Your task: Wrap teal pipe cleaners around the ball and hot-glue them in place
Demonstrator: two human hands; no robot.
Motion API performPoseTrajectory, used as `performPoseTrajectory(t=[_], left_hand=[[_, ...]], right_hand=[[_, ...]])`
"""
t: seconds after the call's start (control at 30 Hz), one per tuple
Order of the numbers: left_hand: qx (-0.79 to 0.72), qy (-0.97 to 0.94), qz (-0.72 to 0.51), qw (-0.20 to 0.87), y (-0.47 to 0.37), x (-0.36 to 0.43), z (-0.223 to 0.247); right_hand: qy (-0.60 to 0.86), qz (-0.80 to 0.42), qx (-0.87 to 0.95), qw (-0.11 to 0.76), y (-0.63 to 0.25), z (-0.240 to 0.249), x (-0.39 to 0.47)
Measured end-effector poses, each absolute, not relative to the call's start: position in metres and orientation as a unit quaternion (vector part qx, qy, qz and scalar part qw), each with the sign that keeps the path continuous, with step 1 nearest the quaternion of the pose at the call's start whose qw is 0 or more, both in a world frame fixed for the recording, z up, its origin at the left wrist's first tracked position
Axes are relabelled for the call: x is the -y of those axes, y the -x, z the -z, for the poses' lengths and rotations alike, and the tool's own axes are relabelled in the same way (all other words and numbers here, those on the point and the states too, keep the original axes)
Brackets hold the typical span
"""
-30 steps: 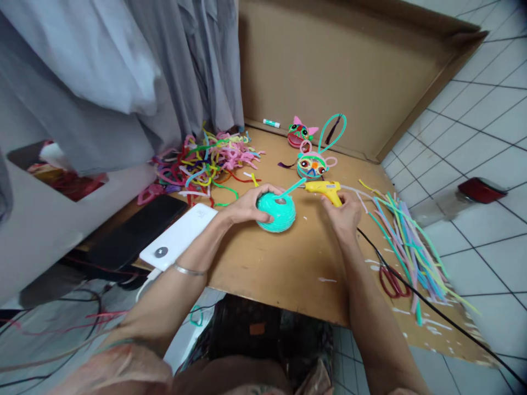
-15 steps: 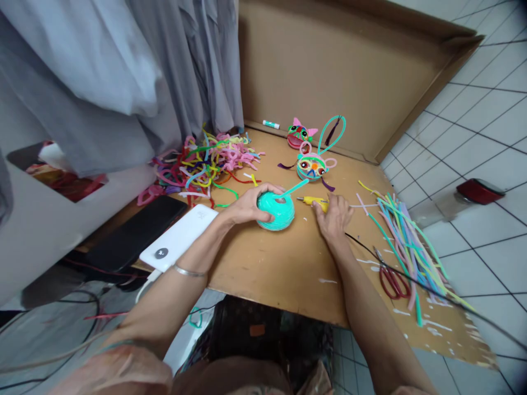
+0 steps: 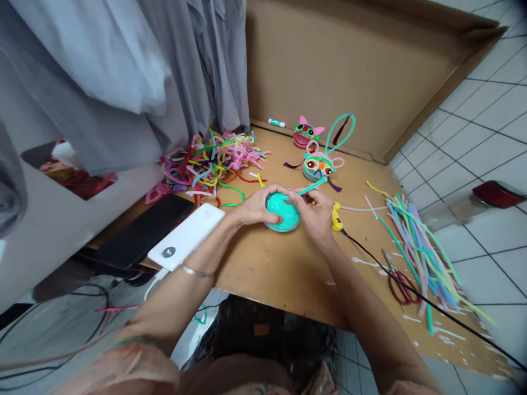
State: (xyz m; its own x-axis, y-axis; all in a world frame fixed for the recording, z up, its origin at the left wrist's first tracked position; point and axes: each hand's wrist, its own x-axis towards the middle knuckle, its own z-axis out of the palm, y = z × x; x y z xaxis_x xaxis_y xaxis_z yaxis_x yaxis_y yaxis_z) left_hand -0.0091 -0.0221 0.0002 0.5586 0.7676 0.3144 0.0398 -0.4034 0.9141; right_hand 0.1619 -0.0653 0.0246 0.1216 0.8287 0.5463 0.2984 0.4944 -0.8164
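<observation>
My left hand (image 3: 256,207) is wrapped around a round turquoise ball (image 3: 282,213) covered in coiled pipe cleaner. A loose turquoise pipe cleaner end (image 3: 315,185) sticks up from its top to the right. At the upper right of the ball, my right hand (image 3: 316,216) is closed, thumb and fingertips pinching near the base of that pipe cleaner; the exact contact is partly hidden. Behind the right hand lies a yellow glue gun (image 3: 336,218), its front covered by the fingers. Just beyond stands an animal-face ornament (image 3: 318,167) with pink ring ears.
Tangled pipe cleaners (image 3: 224,156) heap at the back left. A white power bank (image 3: 186,236) and a black phone (image 3: 146,230) lie by my left arm. At right are straight pipe cleaners (image 3: 424,247), red-handled scissors (image 3: 401,285) and a black cord (image 3: 382,263) crossing the board.
My right hand has let go of the glue gun, leaving it on the table, and moved left to the ball and its pipe cleaner. The left hand keeps its hold. The view has shifted slightly.
</observation>
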Motion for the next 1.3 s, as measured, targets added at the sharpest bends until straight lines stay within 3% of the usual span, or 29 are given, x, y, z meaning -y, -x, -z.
performPoseTrajectory(t=[0.47,0.9,1.3], left_hand=[[-0.266,-0.752,-0.379,0.469,0.01,0.023,0.0],[-0.267,-0.762,-0.367,0.461,0.012,0.023,-0.002],[-0.275,-0.693,-0.404,0.53,0.006,0.023,0.0]], right_hand=[[0.475,-0.29,0.594,0.58,-0.176,-0.011,0.065],[0.491,-0.241,0.626,0.555,-0.176,-0.011,0.064],[0.496,-0.207,0.65,0.537,-0.174,-0.012,0.066]])
